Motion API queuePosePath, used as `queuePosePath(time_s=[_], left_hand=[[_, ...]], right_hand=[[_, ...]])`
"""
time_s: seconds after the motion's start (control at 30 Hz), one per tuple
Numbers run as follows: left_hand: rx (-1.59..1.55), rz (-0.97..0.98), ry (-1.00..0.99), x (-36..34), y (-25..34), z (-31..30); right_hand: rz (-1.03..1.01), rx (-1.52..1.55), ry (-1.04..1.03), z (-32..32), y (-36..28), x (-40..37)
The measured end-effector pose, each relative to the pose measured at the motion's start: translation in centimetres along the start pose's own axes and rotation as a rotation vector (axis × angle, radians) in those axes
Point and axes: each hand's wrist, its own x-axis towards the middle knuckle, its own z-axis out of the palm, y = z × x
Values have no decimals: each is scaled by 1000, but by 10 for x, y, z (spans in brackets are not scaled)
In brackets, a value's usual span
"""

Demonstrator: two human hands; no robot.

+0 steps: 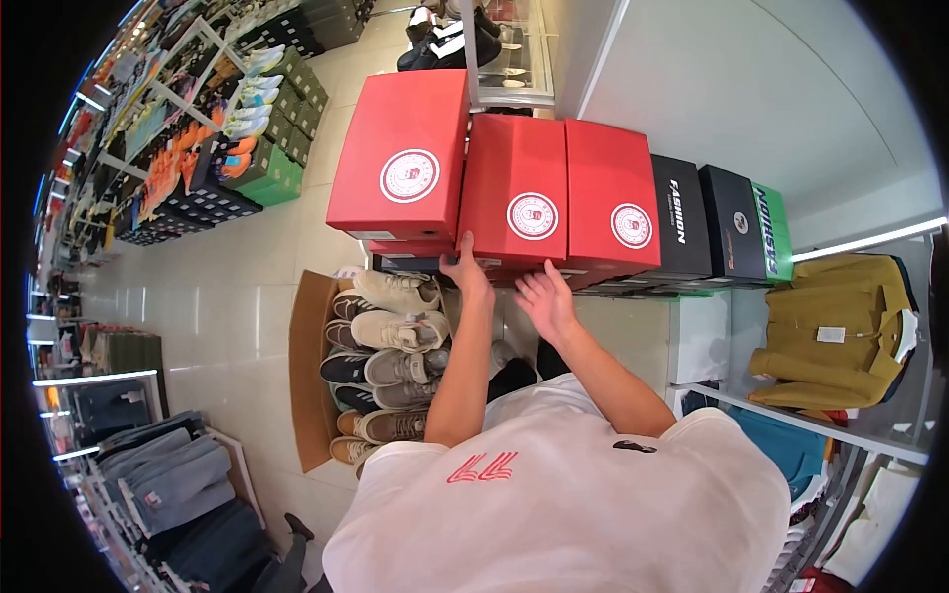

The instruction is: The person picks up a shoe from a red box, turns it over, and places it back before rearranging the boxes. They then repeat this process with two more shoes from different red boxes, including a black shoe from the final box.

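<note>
My left hand (469,274) is at the lower front corner of the middle red shoe box (514,163), thumb apart from the fingers, its fingertips right at the box edge. Close below that box's front right corner is my right hand (546,301), its fingers spread and nothing in it. To the left stands a taller-placed red shoe box (400,133), and to the right another red shoe box (603,188). Each lid carries a round white logo. More boxes show beneath them in the stack.
An open cardboard carton (309,376) full of shoes (400,331) stands on the floor left of my arms. Black boxes (680,217) and a green box (773,232) continue the row. A mustard jacket (840,321) hangs at right; folded jeans (173,484) lie at lower left.
</note>
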Motion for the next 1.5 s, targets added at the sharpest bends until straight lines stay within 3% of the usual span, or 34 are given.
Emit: queuePosePath(time_s=[0.17, 0.23, 0.3, 0.37, 0.4, 0.47, 0.57, 0.63, 0.73, 0.9, 0.97, 1.03, 1.1, 1.17, 1.23, 1.37, 1.5], left_hand=[[-131, -56, -57, 12, 30, -27], [-88, 151, 4, 27, 58, -49], [-77, 389, 115, 35, 117, -50], [40, 447, 142, 32, 174, -40], [40, 453, 145, 42, 192, -41], [293, 248, -125, 58, 222, -45], [491, 111, -201, 68, 225, -41], [437, 95, -228, 73, 221, -40], [205, -53, -290, 55, 207, -40], [-3, 196, -252, -11, 175, -51], [-21, 224, -357, -45, 172, -42], [-29, 251, -445, -63, 181, -34], [-80, 47, -587, -70, 193, -5], [-16, -17, -676, -78, 201, 33], [97, -72, -772, -86, 192, 77], [245, -254, -661, -79, 162, 144], [361, -196, -742, -45, 129, 188]], right_hand=[[88, 3, -107, 32, -21, 33], [132, -74, -151, 45, -27, 29], [179, -396, -390, 66, -30, 21], [153, -468, -422, 102, -28, 17], [103, -559, -342, 126, -30, 14], [50, -643, -269, 158, -23, 25], [64, -673, -180, 185, -15, 51], [46, -749, -194, 192, -17, 58], [61, -755, -300, 185, -30, 56], [-277, -799, -301, 109, 3, 18], [-308, -691, -369, 74, -8, -13], [-194, -533, -290, 73, -74, -70], [-345, -230, -228, 28, -125, -52], [-609, -228, -126, 19, -189, -61], [-579, -149, -219, -10, -233, -68], [-637, -244, -88, -35, -259, -84], [-512, -319, 103, -68, -264, -59]])
